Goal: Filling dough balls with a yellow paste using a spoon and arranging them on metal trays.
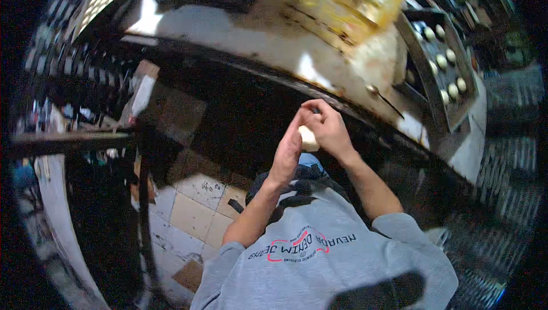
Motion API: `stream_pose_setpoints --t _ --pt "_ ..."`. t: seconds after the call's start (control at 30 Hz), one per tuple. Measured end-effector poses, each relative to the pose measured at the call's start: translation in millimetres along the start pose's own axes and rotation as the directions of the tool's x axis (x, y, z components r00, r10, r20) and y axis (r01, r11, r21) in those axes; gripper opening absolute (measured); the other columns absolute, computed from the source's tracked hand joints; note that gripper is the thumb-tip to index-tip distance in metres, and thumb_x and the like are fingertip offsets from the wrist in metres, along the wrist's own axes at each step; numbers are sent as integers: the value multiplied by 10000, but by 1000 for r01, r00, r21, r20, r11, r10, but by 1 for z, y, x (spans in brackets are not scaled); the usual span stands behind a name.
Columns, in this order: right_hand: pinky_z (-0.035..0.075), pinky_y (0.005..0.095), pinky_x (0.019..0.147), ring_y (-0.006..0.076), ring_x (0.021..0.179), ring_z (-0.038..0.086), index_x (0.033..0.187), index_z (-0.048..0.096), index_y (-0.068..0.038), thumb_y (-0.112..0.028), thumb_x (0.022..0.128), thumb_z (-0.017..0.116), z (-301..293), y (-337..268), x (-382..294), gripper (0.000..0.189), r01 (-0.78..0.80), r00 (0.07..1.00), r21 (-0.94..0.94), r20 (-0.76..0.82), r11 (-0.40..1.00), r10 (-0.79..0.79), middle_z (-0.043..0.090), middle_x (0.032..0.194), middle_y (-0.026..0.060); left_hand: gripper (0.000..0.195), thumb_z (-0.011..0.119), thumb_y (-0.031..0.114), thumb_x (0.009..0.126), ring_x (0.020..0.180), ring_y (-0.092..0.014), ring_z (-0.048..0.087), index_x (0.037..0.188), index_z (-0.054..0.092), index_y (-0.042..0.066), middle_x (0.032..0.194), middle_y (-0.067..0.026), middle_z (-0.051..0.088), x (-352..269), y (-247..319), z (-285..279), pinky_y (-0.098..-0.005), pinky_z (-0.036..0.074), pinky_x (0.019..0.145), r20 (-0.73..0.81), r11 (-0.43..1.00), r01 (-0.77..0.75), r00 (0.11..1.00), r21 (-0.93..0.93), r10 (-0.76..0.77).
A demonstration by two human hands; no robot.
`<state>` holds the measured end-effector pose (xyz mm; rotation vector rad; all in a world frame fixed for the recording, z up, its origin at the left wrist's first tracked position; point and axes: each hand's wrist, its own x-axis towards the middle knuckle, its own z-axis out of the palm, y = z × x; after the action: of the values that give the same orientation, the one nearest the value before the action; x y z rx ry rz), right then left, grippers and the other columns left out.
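Both hands meet in front of my body, below the edge of a worktable (265,44). A pale, rounded lump, likely dough (309,139), lies between them. My left hand (287,151) rests against one side of it, fingers pointing up to the other hand. My right hand (327,130) curls over the lump from the other side, its fingers bent and touching the left fingertips. A thin dark tool with a rounded metal end (385,98) lies on the worktable beyond my right hand.
A dark tray (464,111) holding several pale rounded lumps stands at the right. Yellow plastic wrapping (342,6) covers a block on the worktable. At left stands a dark frame (77,139); tiles (192,216) cover the floor.
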<state>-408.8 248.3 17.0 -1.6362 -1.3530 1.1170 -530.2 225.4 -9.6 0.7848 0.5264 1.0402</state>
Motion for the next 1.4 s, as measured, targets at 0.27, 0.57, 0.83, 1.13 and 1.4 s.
stream_pose_setpoints --t 0.27,0.57,0.83,1.13,1.4 --pt "321 241 835 114 926 417 1068 457 -42 -359 887 361 -85 106 -49 377 116 925 687 -338 717 173 472 968 45 354 634 18 676 883 -133 548 1020 554 -12 963 -77 592 55 -93 86 -255 438 786 -112 836 162 986 524 -121" --pt "382 281 792 174 919 485 979 519 -4 -344 890 337 -194 147 -19 395 -36 998 754 -7 656 64 533 973 89 302 634 244 716 696 -83 523 867 576 -12 766 -17 576 104 -132 134 -226 424 643 393 731 624 621 275 -678" --pt "297 414 841 340 938 389 904 560 39 -62 750 468 -196 182 24 206 -16 838 -666 -416 746 -353 470 972 189 550 615 445 708 797 -117 549 1052 494 33 905 -20 572 135 -91 108 -253 449 710 199 656 615 778 -439 -596" --pt "414 301 737 227 766 518 942 597 -11 90 718 465 -276 -58 103 279 -51 745 -722 -488 690 -455 525 840 104 461 574 314 796 976 -164 502 1104 478 -16 1037 -69 541 214 -57 43 -283 397 844 185 488 844 528 -223 -829" --pt "486 400 601 346 695 593 742 619 13 -53 689 462 -234 -56 381 179 94 995 -988 90 126 -35 593 764 212 436 598 112 734 953 -173 518 1123 469 -39 1019 -88 568 240 -43 7 -286 399 839 331 594 802 545 62 -771"
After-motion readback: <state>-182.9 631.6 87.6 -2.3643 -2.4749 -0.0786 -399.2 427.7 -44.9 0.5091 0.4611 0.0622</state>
